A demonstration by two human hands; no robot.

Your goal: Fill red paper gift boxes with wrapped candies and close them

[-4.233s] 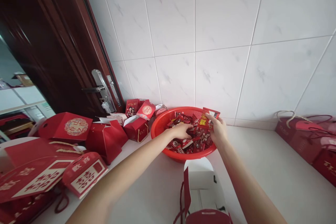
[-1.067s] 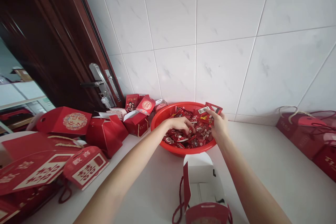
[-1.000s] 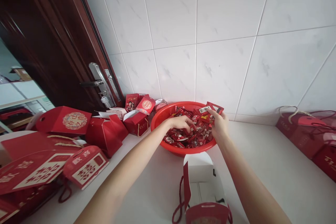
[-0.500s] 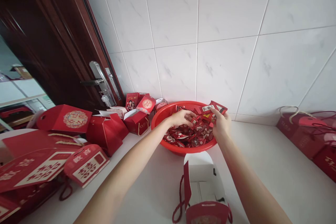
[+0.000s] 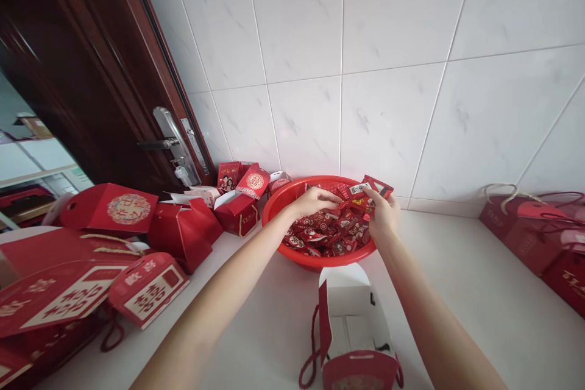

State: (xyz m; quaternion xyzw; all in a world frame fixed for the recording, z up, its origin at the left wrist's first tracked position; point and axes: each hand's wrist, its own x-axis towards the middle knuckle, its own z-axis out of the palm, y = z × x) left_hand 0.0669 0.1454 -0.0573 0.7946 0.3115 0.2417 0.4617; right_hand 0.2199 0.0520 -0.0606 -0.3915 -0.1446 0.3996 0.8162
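Note:
A red plastic basket holds a heap of small red-wrapped candies. Over the heap reaches my left hand, its fingers brought together on a candy wrapper; the fingertips are partly hidden. At the basket's right rim my right hand grips red candy packets between thumb and fingers, one showing a white label. In front of the basket stands an open red gift box, white inside, with dark red cord handles; no candy shows in it.
Several red gift boxes crowd the left side of the white tabletop. More red boxes with cords stand at the right edge. Behind the basket rises a tiled wall; a dark wooden door stands at the left.
My left hand's fingers have drawn closer together over the candies. My right hand still holds the packets in nearly the same place, and the boxes have not moved.

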